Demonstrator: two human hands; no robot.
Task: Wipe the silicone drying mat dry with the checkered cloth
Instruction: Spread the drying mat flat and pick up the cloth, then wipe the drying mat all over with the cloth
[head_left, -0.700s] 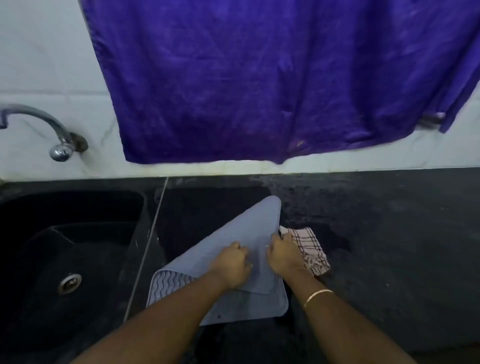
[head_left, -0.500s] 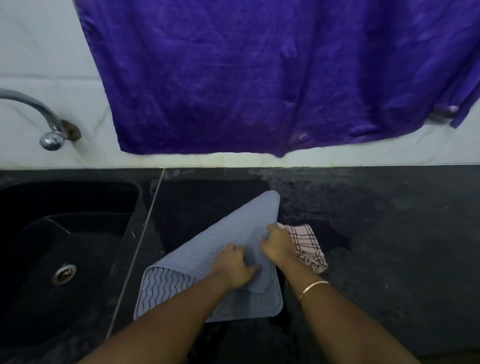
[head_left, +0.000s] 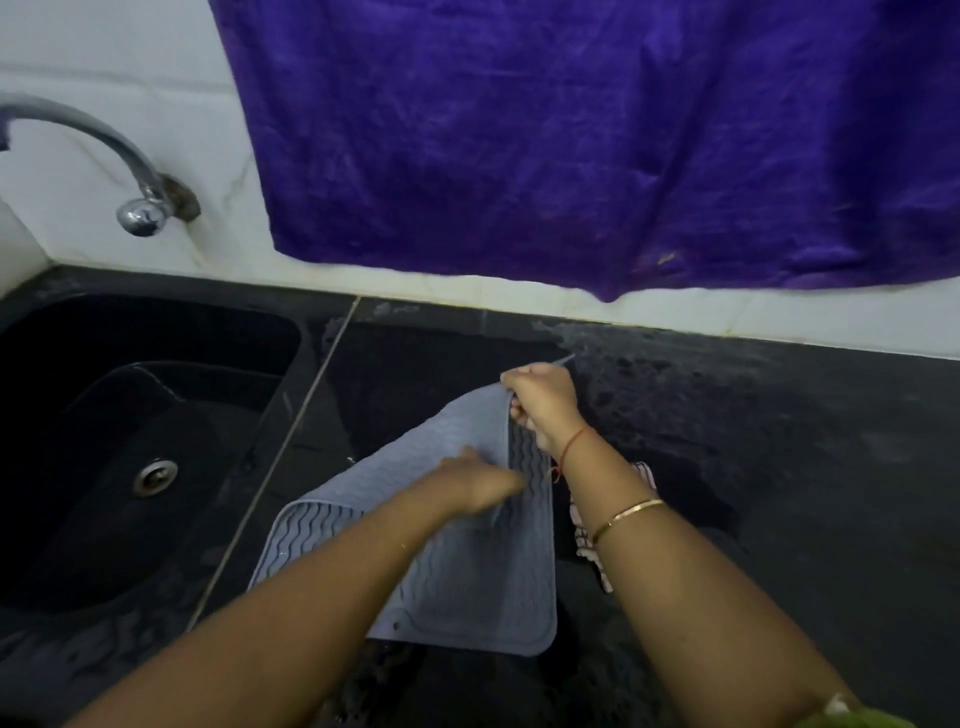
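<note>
nearest the camera, two bare forearms reach in from the bottom edge, the right one wearing a thin gold bangle and, closer to the wrist, a red thread. under them the silicone drying mat lies on the dark countertop, just right of the sink. it is pale blue-grey with wavy ridges, and its long axis runs from the near edge away toward the wall, leaning a little to the right. its near short edge lies flat on the counter; the far part is folded over and lifted, so the smoother underside faces up on the left and the ridged face shows in a strip along the right.

the left hand rests on the middle of the mat, fingers blurred — i cannot tell whether it presses flat or pinches the fold. the right hand is closed around the mat's far corner, holding it raised off the counter.

the checkered cloth lies on the counter just beside the mat's right edge, mostly hidden beneath the right forearm — neither hand touches it.

further off, the black sink with its drain sits to the left, a curved metal tap above it on the white wall, and a purple cloth hangs over the counter's back edge.
</note>
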